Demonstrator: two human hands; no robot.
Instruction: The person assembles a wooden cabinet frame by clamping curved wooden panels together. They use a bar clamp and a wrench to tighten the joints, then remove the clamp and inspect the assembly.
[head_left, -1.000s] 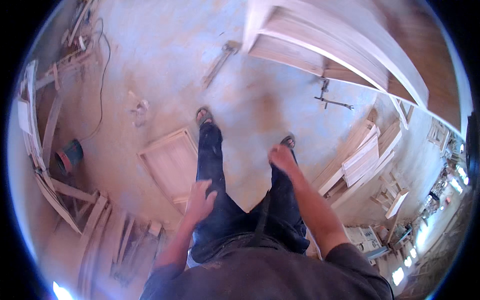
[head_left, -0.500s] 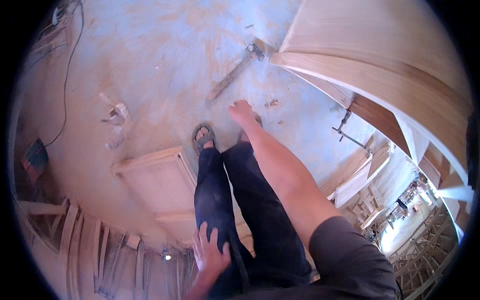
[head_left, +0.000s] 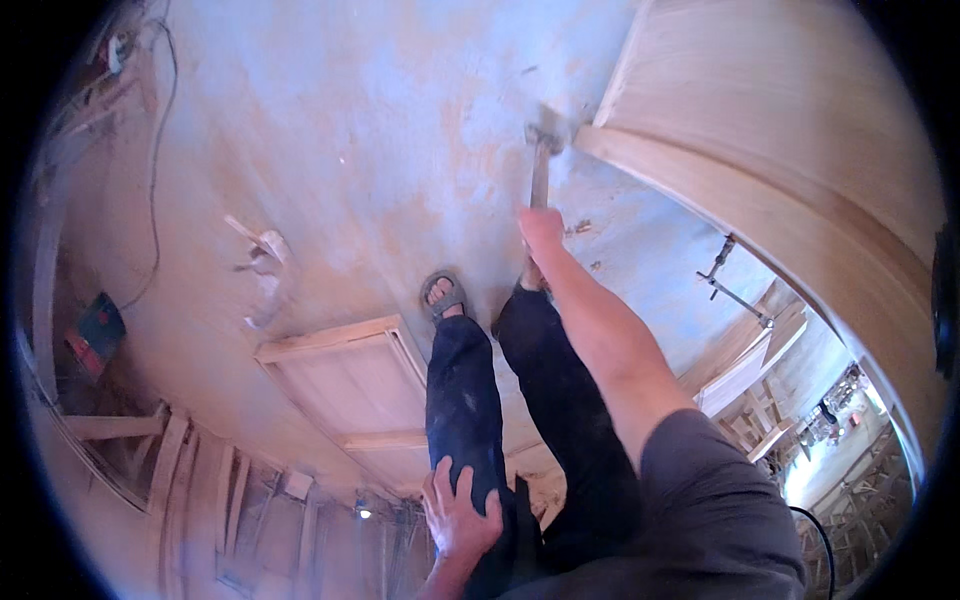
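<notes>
A hammer with a wooden handle and a dark metal head is gripped in my right hand. Its head, slightly blurred, points away from me, close to the near corner of a large pale wooden piece. Most of the handle's lower end is covered by my fist and forearm. My left hand rests with fingers spread on my left thigh, holding nothing. Below my right hand, one foot is mostly hidden; the other, in a grey sandal, stands on the floor.
A framed wooden panel lies left of my legs. A metal clamp hangs by the large piece's lower edge. Farther left are a pale scrap-like object, a dark green box and a cable. Wooden strips stand at the lower left.
My right hand has closed on the hammer, which lay on the floor, and swung its handle more upright in view. My left hand stays on the thigh. The whole view has shifted.
</notes>
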